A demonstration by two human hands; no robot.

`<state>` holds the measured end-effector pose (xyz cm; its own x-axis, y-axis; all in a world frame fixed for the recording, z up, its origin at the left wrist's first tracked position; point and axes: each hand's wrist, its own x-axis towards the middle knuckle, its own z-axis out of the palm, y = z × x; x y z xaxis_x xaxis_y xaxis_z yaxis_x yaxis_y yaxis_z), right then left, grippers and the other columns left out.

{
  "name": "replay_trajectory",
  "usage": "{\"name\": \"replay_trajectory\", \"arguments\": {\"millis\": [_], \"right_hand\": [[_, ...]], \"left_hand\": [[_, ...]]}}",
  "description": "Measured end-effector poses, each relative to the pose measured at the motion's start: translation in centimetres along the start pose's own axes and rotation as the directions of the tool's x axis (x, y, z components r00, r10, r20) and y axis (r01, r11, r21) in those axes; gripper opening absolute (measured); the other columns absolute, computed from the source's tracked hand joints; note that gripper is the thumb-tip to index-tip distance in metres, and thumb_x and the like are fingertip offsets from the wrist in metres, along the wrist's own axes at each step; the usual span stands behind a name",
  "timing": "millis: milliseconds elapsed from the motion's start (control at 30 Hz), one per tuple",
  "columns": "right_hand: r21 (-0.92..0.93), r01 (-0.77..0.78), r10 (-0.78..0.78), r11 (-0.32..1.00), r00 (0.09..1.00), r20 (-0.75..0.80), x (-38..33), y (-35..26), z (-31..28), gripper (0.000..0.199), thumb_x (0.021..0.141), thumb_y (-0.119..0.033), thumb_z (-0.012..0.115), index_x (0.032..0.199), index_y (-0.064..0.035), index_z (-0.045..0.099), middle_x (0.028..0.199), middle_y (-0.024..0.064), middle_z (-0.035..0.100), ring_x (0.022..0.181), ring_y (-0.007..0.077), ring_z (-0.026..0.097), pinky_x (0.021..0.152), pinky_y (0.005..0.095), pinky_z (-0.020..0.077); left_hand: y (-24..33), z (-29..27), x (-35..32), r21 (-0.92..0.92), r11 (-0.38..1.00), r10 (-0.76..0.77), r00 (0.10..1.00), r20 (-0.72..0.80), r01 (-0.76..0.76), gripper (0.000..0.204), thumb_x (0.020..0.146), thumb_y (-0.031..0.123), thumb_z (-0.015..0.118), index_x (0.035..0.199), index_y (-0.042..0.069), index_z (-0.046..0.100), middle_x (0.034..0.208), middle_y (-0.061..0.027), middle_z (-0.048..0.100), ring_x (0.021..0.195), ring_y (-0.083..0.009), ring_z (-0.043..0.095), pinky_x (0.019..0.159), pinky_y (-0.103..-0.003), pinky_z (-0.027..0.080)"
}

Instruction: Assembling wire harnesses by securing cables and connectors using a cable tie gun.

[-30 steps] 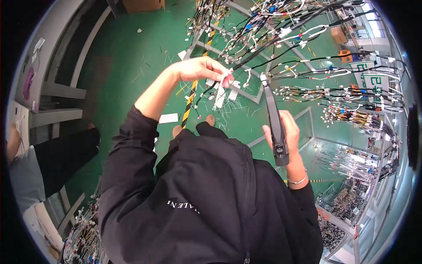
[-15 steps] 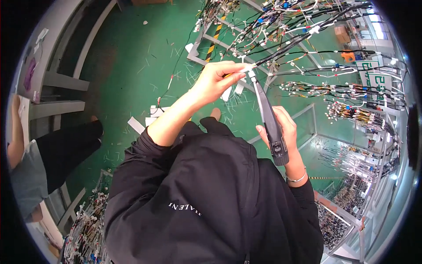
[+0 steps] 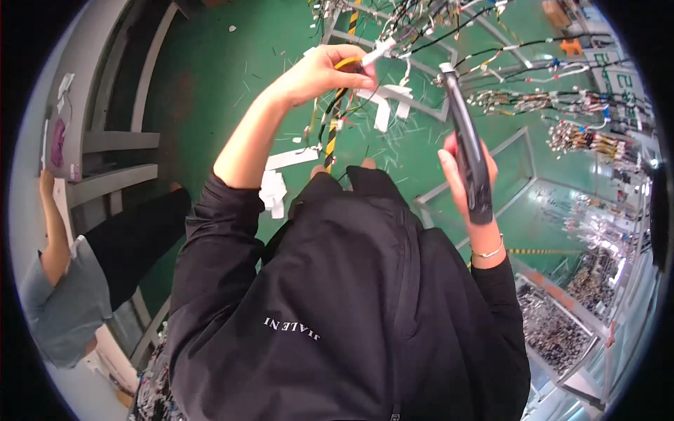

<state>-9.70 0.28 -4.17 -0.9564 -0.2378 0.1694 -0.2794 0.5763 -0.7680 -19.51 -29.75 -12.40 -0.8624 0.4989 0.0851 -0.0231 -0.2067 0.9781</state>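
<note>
My left hand (image 3: 324, 74) is up at the centre top, thumb and fingers closed around a bundle of thin wires (image 3: 345, 64), yellow and black among them. A white wrapped piece (image 3: 380, 50) sticks out past the fingertips toward the hanging harness. To the right, my right hand (image 3: 455, 172) grips a long black cable tie gun (image 3: 466, 133), its pale nose pointing up and away. The tool's nose is apart from the wires in my left hand. My palm and part of the grip are hidden behind the tool body.
Hanging wire harnesses (image 3: 540, 102) fill the upper right. Grey metal frames (image 3: 528, 151) stand beyond my right hand. White paper pieces (image 3: 291, 158) and thin scraps lie on the green floor (image 3: 210, 105). At the left, another person (image 3: 74, 295) stands by a white bench.
My right hand has drawn the cable tie gun off the white piece, to the right and up. My left hand has moved up and left with the wires.
</note>
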Motion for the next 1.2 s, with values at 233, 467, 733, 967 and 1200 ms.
{"name": "replay_trajectory", "arguments": {"millis": [233, 467, 733, 967, 1200], "right_hand": [[0.824, -0.442, 0.512, 0.354, 0.829, 0.225, -5.0, 14.2, 4.8, 0.029, 0.090, -0.003, 0.057, 0.119, -0.0017, 0.058, 0.130, 0.0176, 0.060, 0.122, 0.0280, 0.057, 0.103, 0.0405, 0.0477], [0.940, -0.340, 0.305, 0.036, 0.899, 0.314, -8.4, 17.1, 8.4, 0.022, 0.088, -0.008, 0.055, 0.109, -0.0034, 0.056, 0.131, 0.0185, 0.060, 0.138, 0.0280, 0.045, 0.110, 0.0350, 0.0390], [0.915, -0.380, 0.153, -0.136, 0.905, 0.398, -10.0, 14.2, 7.4, 0.031, 0.084, -0.019, 0.061, 0.109, -0.0002, 0.058, 0.123, 0.0255, 0.062, 0.112, 0.0367, 0.065, 0.102, 0.0456, 0.0475], [0.943, -0.058, 0.408, -0.329, 0.891, 0.197, -12.4, 12.1, 12.0, 0.038, 0.083, -0.021, 0.062, 0.114, -0.0020, 0.053, 0.108, 0.0190, 0.062, 0.093, 0.0332, 0.063, 0.091, 0.0426, 0.0482], [0.872, 0.256, 0.534, -0.416, 0.846, 0.006, -12.1, 6.1, 9.9, 0.037, 0.087, -0.028, 0.059, 0.115, -0.0051, 0.053, 0.093, 0.0136, 0.061, 0.087, 0.0277, 0.060, 0.083, 0.0400, 0.0460]], "left_hand": [[-6.2, 0.6, 1.8, -0.075, 0.972, -0.227, 0.970, -0.086, 0.221, 0.012, 0.097, 0.010, 0.062, 0.108, 0.006, 0.059, 0.106, -0.0137, 0.071, 0.101, -0.0217, 0.070, 0.092, -0.036, 0.054], [-5.3, 4.7, 3.2, -0.489, 0.817, -0.293, 0.951, 0.101, 0.304, 0.019, 0.104, 0.019, 0.051, 0.116, 0.005, 0.057, 0.116, -0.0201, 0.067, 0.106, -0.0340, 0.068, 0.093, -0.047, 0.056], [-7.3, 3.6, 7.8, -0.698, 0.666, -0.333, 0.942, 0.039, 0.264, 0.019, 0.102, 0.013, 0.054, 0.113, -0.002, 0.058, 0.129, -0.0251, 0.060, 0.121, -0.0405, 0.059, 0.098, -0.048, 0.055], [-9.0, 5.5, 5.8, -0.280, 0.751, -0.476, 0.784, 0.399, 0.598, 0.034, 0.093, 0.026, 0.068, 0.115, 0.001, 0.062, 0.120, -0.0183, 0.066, 0.105, -0.0254, 0.066, 0.098, -0.038, 0.050], [-8.4, 6.9, 3.7, 0.107, 0.730, -0.567, 0.512, 0.645, 0.675, 0.046, 0.084, -0.001, 0.072, 0.128, 0.004, 0.061, 0.131, -0.0136, 0.062, 0.111, -0.0240, 0.065, 0.096, -0.037, 0.052]]}}
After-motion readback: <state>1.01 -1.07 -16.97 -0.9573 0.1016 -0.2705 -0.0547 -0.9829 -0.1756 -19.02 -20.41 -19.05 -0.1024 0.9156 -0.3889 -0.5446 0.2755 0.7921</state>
